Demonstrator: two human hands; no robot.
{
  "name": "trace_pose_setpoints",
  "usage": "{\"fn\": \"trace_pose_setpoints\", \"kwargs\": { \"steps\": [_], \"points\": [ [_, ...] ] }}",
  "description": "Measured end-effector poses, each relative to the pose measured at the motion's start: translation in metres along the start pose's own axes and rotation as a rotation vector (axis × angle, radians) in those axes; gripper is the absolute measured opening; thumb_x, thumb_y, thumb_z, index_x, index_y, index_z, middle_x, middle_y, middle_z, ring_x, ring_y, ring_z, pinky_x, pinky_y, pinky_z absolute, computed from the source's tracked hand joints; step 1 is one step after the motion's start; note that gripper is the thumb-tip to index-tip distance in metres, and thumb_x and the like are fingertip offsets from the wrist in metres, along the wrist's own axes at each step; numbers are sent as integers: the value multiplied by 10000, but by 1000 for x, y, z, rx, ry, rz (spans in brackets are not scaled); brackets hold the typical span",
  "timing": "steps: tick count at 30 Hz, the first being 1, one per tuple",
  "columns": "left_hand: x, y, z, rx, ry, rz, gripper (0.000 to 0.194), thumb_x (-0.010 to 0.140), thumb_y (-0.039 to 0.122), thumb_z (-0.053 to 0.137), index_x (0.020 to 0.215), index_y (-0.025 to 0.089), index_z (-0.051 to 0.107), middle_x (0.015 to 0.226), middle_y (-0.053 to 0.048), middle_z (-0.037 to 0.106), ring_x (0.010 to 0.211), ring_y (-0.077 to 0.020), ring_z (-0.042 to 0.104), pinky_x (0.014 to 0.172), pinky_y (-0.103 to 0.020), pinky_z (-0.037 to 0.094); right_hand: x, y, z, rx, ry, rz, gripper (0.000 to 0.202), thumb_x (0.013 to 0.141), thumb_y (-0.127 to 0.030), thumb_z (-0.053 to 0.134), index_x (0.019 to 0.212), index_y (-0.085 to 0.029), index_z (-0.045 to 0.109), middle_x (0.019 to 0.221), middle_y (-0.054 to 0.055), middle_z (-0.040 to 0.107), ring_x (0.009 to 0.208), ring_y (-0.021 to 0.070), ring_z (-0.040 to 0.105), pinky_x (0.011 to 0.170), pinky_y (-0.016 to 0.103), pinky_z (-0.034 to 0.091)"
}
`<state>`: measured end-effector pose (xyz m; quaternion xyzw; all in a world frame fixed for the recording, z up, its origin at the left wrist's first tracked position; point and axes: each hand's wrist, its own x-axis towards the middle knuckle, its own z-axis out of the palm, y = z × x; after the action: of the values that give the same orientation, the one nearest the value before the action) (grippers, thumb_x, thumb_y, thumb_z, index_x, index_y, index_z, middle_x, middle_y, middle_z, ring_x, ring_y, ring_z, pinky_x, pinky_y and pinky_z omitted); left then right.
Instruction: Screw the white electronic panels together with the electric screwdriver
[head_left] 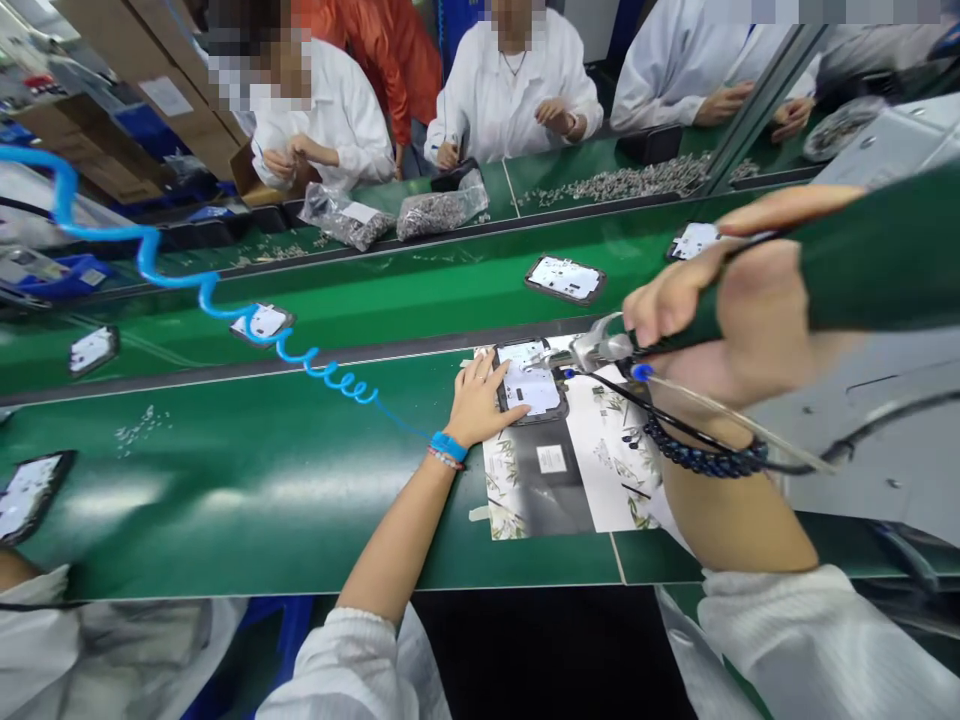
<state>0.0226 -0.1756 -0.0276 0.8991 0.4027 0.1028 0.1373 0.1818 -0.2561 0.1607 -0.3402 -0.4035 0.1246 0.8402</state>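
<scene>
My left hand [478,400] lies spread on the left edge of a flat device panel [544,393] with a white face and dark frame. A blue wrist strap [448,445] circles that wrist, and a coiled blue cord runs from it to the upper left. My right hand [697,310] is wrapped round a dark green power screwdriver [885,255], partly blurred. The tool's metal nose [592,345] points left and reaches over the panel; whether its tip touches the panel I cannot tell. The panel rests on a printed sheet [607,450].
Further panels [566,278] lie along the green conveyor belt [420,290]. Bags of small metal parts [442,212] and loose ones sit on the far bench, where co-workers in white coats [510,100] work. A grey machine housing [892,400] stands close at right. Cables hang below the screwdriver.
</scene>
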Motion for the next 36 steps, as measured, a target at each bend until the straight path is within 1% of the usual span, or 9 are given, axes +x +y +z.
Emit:
{"fn": "trace_pose_setpoints", "kwargs": {
  "steps": [4,6,9,12,16,19,24,29,36],
  "points": [
    [0,0,0,1,0,-4,861,826,680,652,1515,215,430,1642,-148,276,1527,-341,224,1204,-524,248,-2,28,4,106,-132,134,262,726,-406,824,748,-230,630,511,-44,458,370,88,392,349,283,306],
    [0,0,-1,8,1,-2,852,826,683,648,1509,220,437,1641,-141,282,1526,-341,227,1203,-519,252,-5,43,6,141,-200,188,248,751,-378,812,731,-213,627,513,-48,463,367,76,395,351,263,310],
    [0,1,-1,14,-2,6,852,824,690,644,1505,219,443,1642,-139,279,1525,-344,230,1200,-515,262,-9,53,8,128,-227,207,249,766,-365,801,734,-200,618,514,-63,434,373,60,390,364,237,326],
    [0,1,-2,8,3,3,849,822,687,650,1500,216,450,1645,-138,271,1524,-345,232,1200,-512,263,-10,54,8,122,-222,217,252,768,-355,799,734,-192,609,521,-67,436,372,55,390,363,226,319],
    [1,1,-1,2,4,6,852,822,682,655,1500,208,451,1643,-145,273,1520,-344,240,1203,-511,257,-9,49,7,147,-222,239,235,757,-326,808,720,-188,622,488,-59,440,360,79,398,355,257,316],
    [0,1,-2,5,3,9,847,825,682,651,1496,205,455,1645,-145,267,1520,-347,238,1200,-515,261,-9,48,8,127,-229,249,251,751,-347,813,713,-196,617,490,-56,449,363,83,395,360,268,329],
    [0,3,-2,14,-4,3,834,826,679,650,1497,224,452,1652,-130,256,1522,-350,232,1203,-519,256,-11,50,9,85,-231,235,299,758,-401,806,715,-196,593,498,-67,416,363,63,378,359,243,311],
    [0,3,-2,-1,-1,4,849,817,673,665,1499,215,450,1649,-139,258,1523,-347,231,1206,-516,252,-10,49,9,80,-233,243,308,764,-392,804,713,-179,586,500,-59,439,368,70,394,369,253,327],
    [0,4,-2,-11,12,-1,852,806,678,680,1494,227,457,1645,-137,271,1521,-337,243,1207,-513,252,-10,46,11,82,-182,257,310,711,-396,838,723,-197,601,491,-62,435,359,83,399,338,261,316]
  ]
}}
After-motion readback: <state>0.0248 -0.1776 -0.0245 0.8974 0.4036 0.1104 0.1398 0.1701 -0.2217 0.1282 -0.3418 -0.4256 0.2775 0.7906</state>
